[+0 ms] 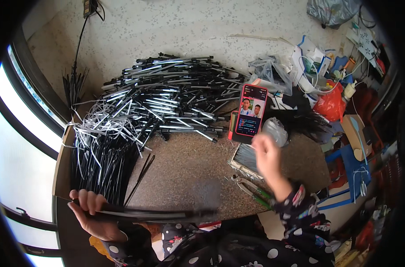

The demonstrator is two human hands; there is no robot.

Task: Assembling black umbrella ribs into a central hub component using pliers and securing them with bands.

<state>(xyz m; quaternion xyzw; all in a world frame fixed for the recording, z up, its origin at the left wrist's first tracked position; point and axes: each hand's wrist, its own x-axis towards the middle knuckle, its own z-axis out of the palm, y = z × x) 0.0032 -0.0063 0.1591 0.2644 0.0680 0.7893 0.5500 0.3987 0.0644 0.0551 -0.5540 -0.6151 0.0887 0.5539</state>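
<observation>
My left hand is closed around one end of a long, thin black rod-like piece, held level along the table's near edge. Its far end is smeared by motion, so I cannot tell whether it is one piece or several. My right hand has its fingers curled together above a small tray of thin grey wire pieces. Whatever those fingers pinch, if anything, is too small to see. Beside the tray lie green-handled pincers. A phone in a red case leans upright just beyond my right hand.
A large heap of black-and-silver rods covers the table's far side. Thin black strips and white ties fill the left. Plastic bags, a red bag and a cardboard box crowd the right. A window stands at left.
</observation>
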